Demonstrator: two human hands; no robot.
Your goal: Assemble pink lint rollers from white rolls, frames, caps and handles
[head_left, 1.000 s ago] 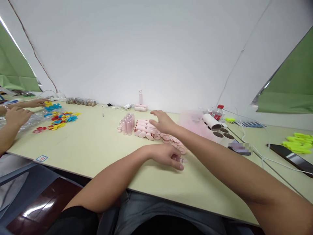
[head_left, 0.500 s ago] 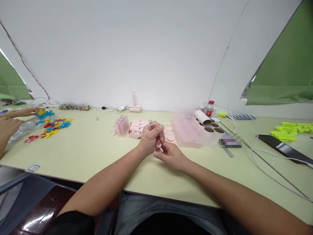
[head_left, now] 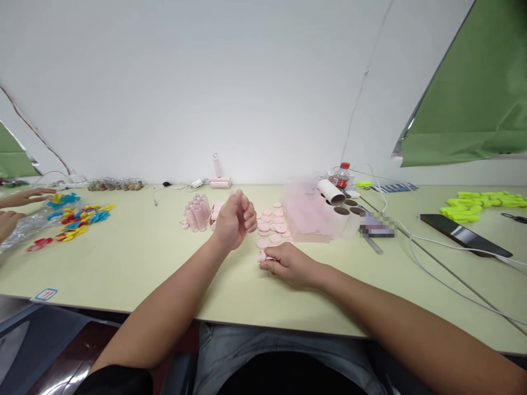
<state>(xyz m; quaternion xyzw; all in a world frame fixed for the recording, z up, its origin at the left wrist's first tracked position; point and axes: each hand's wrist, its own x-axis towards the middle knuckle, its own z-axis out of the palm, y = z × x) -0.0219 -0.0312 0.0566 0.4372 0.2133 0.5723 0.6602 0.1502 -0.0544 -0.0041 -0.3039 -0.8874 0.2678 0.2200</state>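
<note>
My left hand (head_left: 234, 222) is closed in a loose fist around a clear pink tube (head_left: 236, 192); just its top end shows faintly above the thumb. Between the thumb and fingers of my right hand (head_left: 293, 264) is a small pale pink cap (head_left: 262, 256), held low over the table, apart from the left hand. Behind the left fist stands a cluster of clear pink tubes (head_left: 196, 213). Pink rollers (head_left: 217, 208) lie partly hidden behind that fist. Many flat pink discs (head_left: 275, 227) spread out behind the right hand.
A pink translucent plastic bag (head_left: 308, 211) sits right of the discs, with cardboard tubes (head_left: 331, 192), a bottle (head_left: 341, 175) and a phone (head_left: 465, 235) beyond. Leftward, another person's hands (head_left: 33, 196) are by colourful plastic pieces (head_left: 82, 219). Cables (head_left: 432, 282) cross the right side.
My hands have moved apart. The right one has drawn the pink cap away from the tube's lower end, while the left has shifted slightly up and left with the tube. The view has turned slightly right.
</note>
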